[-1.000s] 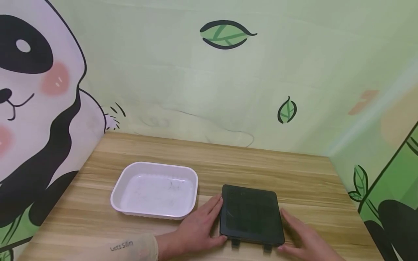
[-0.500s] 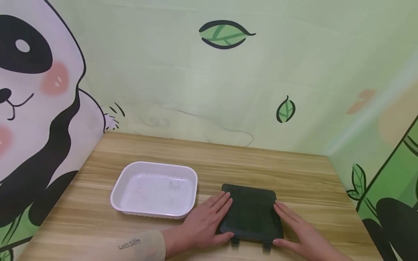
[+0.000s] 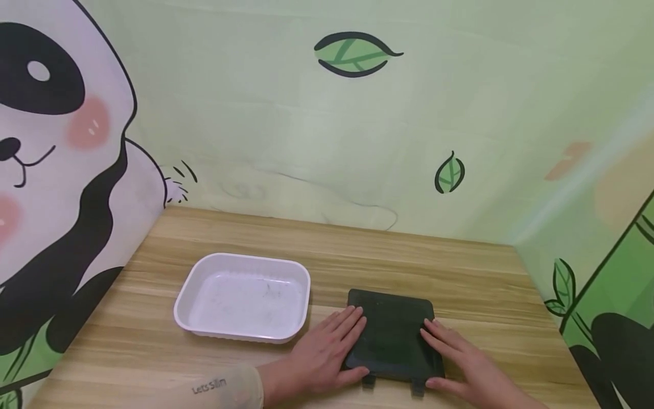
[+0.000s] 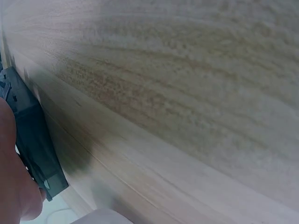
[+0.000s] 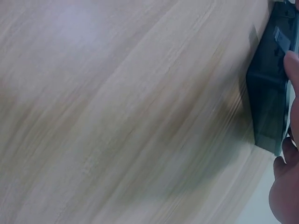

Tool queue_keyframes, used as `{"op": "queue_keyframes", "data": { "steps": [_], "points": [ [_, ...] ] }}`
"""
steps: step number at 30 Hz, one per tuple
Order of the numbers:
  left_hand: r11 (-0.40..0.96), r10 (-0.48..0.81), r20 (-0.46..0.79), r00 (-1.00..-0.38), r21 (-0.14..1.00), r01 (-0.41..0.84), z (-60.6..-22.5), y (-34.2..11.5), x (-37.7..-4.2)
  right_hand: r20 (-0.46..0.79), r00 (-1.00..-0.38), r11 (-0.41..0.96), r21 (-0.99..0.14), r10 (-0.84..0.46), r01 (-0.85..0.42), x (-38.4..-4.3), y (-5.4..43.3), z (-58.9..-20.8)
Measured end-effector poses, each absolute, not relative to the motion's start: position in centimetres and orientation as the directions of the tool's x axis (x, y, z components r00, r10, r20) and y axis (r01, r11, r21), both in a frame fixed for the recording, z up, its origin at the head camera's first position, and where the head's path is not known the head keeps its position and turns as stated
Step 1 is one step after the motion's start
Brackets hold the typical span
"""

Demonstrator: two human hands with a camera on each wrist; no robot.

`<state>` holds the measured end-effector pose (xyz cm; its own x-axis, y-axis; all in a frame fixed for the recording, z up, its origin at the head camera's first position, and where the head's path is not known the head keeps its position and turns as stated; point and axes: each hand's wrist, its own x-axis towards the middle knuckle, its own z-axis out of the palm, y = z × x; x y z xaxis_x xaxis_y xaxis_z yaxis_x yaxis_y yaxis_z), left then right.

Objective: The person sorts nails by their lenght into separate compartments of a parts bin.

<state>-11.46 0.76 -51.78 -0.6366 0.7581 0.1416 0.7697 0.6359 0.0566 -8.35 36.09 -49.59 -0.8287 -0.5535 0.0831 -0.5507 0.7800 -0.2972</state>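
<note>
A flat black lidded box (image 3: 393, 335) lies on the wooden table, with two clips (image 3: 418, 388) along its near edge. My left hand (image 3: 323, 355) rests at its left side, straight fingers on the lid's edge and the thumb by the near left corner. On the opposite side, my right hand (image 3: 472, 369) lays extended fingertips over the lid's right edge, its thumb near the right clip. The box wall (image 4: 37, 140) shows beside my left fingers in the left wrist view. In the right wrist view, the dark box side (image 5: 267, 93) shows beside my right hand (image 5: 284, 191).
A white plastic tray (image 3: 179, 318) with rounded corners stands left of the box, close to my left hand. The wooden tabletop (image 3: 409, 255) ends at a pale green wall hanging (image 3: 255, 102) printed with leaves and a panda.
Both hands have come from beside the box up onto the edges of its lid, the right fingers reaching further inward. The box and tray have stayed in place.
</note>
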Motion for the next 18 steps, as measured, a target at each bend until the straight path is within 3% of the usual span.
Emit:
{"op": "queue_keyframes", "data": {
  "steps": [6, 12, 18],
  "points": [
    [0.617, 0.776, 0.166, -0.608, -0.002, 0.787, -51.5, 0.8, -11.4, 0.165, -0.783, 0.723, -0.309, -0.599, -0.618, -8.3, 35.9, -50.0],
    [0.576, 0.804, 0.203, -0.559, -0.035, 0.817, -51.5, 1.1, -11.5, 0.171, -0.783, 0.726, -0.3, -0.598, -0.619, -8.2, 35.4, -50.3],
    [0.569, 0.816, 0.171, -0.552, -0.064, 0.82, -51.7, 1.3, -11.2, 0.243, -0.712, 0.672, -0.233, -0.659, -0.703, -8.3, 34.7, -51.1]
  ]
}}
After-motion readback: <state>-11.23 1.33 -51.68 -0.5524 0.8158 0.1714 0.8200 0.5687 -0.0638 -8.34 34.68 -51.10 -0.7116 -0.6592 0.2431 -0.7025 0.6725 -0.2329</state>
